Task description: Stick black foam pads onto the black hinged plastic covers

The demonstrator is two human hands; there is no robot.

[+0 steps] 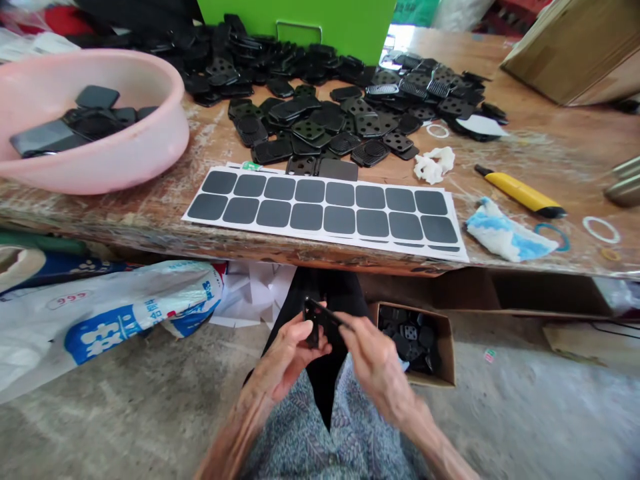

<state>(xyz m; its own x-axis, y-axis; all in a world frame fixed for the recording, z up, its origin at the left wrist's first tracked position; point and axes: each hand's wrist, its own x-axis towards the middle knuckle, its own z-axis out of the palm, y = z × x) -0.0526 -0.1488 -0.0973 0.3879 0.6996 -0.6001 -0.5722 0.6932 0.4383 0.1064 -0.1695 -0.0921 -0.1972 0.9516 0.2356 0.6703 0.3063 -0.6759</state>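
Note:
Over my lap, my left hand (296,343) grips a small black plastic plate (313,333) between thumb and fingers. My right hand (373,347) is closed on a thin dark flat piece (330,315), seen nearly edge-on. It slants across to the plate's upper edge; I cannot tell what kind of piece it is. A sheet of dark rounded-square stickers (324,208) lies on the table in front of my hands, in two rows on white backing. Beside my right hand, a cardboard box (447,347) on the floor side holds more black plastic pieces.
Heaps of black plates (325,117) cover the table's back before a green box (300,23). A pink basin (150,147) with black pieces stands left. Rightward lie a yellow utility knife (523,192), crumpled tissue (505,230) and rings. A plastic sack (125,320) hangs low left.

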